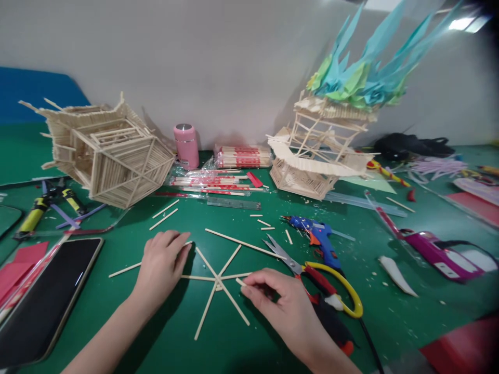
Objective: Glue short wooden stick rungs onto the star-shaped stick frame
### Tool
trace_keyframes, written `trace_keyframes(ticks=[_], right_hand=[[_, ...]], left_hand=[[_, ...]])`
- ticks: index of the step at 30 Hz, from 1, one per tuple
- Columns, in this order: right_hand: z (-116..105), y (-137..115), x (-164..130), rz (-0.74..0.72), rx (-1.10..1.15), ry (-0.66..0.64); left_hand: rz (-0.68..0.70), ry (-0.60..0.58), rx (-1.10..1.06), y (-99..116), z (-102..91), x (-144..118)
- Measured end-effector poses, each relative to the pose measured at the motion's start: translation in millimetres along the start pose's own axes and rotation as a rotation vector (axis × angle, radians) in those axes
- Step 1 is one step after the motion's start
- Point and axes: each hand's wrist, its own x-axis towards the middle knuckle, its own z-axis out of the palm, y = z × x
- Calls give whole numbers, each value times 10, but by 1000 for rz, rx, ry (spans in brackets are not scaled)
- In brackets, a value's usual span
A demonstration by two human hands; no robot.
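A star of thin wooden sticks [218, 283], crossing at one hub, lies flat on the green table [163, 332]. My left hand [161, 265] rests palm down on the star's left arm, fingers together. My right hand [275, 298] pinches a short wooden stick piece [240, 281] between thumb and forefinger, just right of the hub. Yellow-handled scissors [312, 270] lie open right beside my right hand, and a blue glue gun [317, 236] lies behind them.
A stick-built house [113, 150] lies on its side at back left, a stick tower with paper spikes [323, 150] at back centre. Packs of chopsticks [218, 182], a pink can [187, 145], a phone [47, 296], pliers [39, 208] and a purple tool [440, 252] lie around.
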Motion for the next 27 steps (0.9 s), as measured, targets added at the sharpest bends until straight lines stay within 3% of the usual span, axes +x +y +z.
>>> trace_keyframes(ticks=[4, 8, 16, 21, 27], right_hand=[[101, 74, 28, -214, -180, -45], [246, 138, 38, -335, -384, -56], [358, 192, -7, -361, -567, -47], [391, 271, -5, -328, -502, -59], [413, 310, -1, -321, -352, 33]], left_hand=[[92, -9, -156, 374, -171, -183], [40, -76, -288, 584, -174, -421], [84, -123, -215, 543, -18, -500], [116, -91, -214, 546, 67, -495], [77, -64, -215, 544, 128, -533]])
